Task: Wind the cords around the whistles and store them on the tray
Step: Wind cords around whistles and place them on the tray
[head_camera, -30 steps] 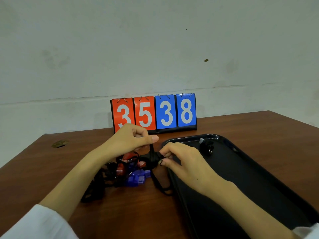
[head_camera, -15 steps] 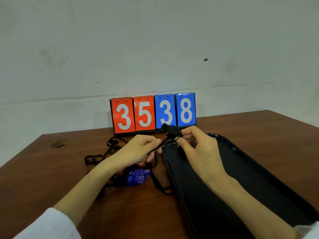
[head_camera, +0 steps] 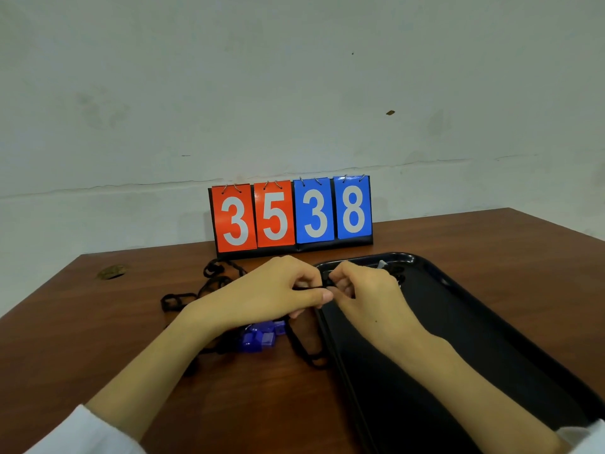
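Observation:
My left hand [head_camera: 271, 293] and my right hand [head_camera: 366, 296] meet at the near left corner of the black tray [head_camera: 491, 322]. Between their fingertips sits a black whistle [head_camera: 327, 284], mostly hidden; the right hand grips it. The left hand pinches its black cord [head_camera: 307, 287]. That cord trails in loops [head_camera: 209, 283] over the table behind the left hand. Blue whistles [head_camera: 260, 337] lie on the table under my left wrist, with more black cord [head_camera: 307, 353] beside them. A wound black whistle [head_camera: 394, 273] lies at the tray's far end, partly behind my right hand.
A flip scoreboard [head_camera: 291, 216] reading 3538 stands at the back of the brown table [head_camera: 491, 244], against the white wall. A small brownish mark [head_camera: 111, 272] is on the table at far left.
Both hands came down and together from in front of the scoreboard to the tray's corner. The left hand moved right, closing the gap along the cord. The red whistles are now hidden.

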{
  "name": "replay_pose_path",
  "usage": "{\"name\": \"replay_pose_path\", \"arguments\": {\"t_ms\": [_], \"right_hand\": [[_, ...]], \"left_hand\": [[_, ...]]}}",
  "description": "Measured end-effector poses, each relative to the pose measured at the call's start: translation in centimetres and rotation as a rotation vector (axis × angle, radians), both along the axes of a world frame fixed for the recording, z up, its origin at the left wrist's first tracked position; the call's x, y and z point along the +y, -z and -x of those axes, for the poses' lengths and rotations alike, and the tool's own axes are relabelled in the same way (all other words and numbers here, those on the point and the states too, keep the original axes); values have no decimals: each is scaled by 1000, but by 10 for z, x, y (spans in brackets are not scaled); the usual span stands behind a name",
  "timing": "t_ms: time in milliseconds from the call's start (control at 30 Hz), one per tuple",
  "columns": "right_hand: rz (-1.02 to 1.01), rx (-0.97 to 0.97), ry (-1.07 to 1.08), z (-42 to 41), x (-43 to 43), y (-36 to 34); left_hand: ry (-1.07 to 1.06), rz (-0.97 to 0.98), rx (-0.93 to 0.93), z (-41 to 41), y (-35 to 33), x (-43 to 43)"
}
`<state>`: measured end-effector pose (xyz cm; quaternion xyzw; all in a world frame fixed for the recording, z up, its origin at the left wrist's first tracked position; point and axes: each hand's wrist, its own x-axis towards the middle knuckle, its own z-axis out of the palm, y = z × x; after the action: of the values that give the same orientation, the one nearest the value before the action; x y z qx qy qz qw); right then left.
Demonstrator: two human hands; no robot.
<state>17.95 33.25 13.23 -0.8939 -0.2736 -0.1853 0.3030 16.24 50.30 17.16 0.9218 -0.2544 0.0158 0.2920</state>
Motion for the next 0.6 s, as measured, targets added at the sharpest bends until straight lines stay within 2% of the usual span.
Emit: {"name": "replay_pose_path", "arguments": {"t_ms": [200,300,600], "right_hand": [[100,41,-215,8,6,0],[62,56,-267,9,8,-1],[-116,62,-300,13,8,-5]], "left_hand": [[-83,58,-74,-5,-7,13],[-129,127,-71,-9,-8,22],[-194,276,94,-10,-3,26]]}}
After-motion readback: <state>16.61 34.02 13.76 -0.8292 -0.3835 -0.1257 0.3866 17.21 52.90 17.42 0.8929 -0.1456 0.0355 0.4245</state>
